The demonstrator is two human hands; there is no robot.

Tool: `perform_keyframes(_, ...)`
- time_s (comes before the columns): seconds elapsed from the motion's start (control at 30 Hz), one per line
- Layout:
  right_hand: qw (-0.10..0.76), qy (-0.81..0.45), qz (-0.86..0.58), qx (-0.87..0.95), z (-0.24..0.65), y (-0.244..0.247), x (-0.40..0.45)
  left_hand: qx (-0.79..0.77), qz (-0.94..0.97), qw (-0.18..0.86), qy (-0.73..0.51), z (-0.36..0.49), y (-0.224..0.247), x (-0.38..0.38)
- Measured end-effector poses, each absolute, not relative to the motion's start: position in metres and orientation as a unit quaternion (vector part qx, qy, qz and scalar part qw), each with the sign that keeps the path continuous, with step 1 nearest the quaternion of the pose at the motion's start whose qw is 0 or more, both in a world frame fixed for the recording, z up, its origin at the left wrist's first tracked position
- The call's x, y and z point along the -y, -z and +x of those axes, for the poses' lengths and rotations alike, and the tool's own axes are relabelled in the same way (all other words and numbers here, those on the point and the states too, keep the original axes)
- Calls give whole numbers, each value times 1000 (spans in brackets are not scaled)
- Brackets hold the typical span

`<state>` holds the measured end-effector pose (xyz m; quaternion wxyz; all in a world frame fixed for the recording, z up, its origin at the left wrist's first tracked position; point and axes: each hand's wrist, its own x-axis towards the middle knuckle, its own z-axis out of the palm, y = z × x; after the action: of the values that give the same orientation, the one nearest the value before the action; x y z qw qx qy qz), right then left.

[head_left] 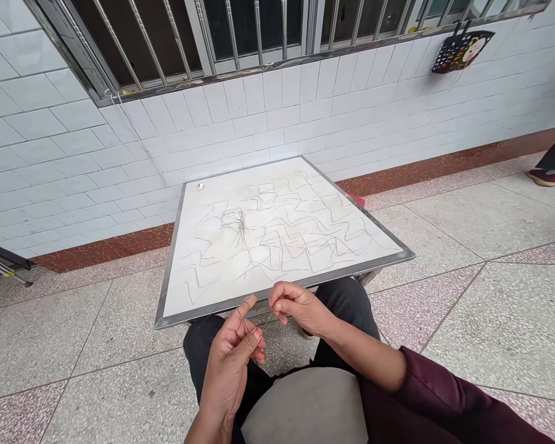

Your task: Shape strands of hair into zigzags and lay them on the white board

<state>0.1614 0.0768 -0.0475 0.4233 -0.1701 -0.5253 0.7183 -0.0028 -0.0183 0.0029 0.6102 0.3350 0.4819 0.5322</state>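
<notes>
Between my hands runs a thin dark wire-like strand [269, 317], too fine to follow along its whole length. My left hand [235, 345] pinches it between thumb and fingers, with the index finger stretched forward. A tan wrap [251, 300] covers that fingertip. My right hand [300, 308] pinches the strand near its other side, thumb against index finger. Both hands are above my lap, just before the near edge of a white table [203, 216] with a grey metal rim. Many bent strands [296, 237] lie spread over its top, and a denser bundle of strands [235, 219] sits left of the middle.
A small white and red item [200, 186] rests at the table's far left corner. Behind stands a white tiled wall [240, 129] with a barred window [240, 31]. A patterned bag [462, 52] hangs at the right. Another person's foot [544, 178] shows at the right edge.
</notes>
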Motion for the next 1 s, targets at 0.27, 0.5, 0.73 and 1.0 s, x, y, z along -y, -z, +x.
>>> perform_keyframes(0.27,409,-748,-151,500,163,50,-77,-488,345,601,-531,-4,-2,18)
perform_keyframes(0.5,413,-770,-136,467,164,52,-77,-488,360,598,-524,-3,-3,18)
perform_keyframes(0.73,418,-792,-122,428,161,50,-73,-484,367,595,-526,-2,-3,20)
perform_keyframes(1.0,406,-776,-146,460,164,55,-71,-486,359,585,-541,-5,1,20)
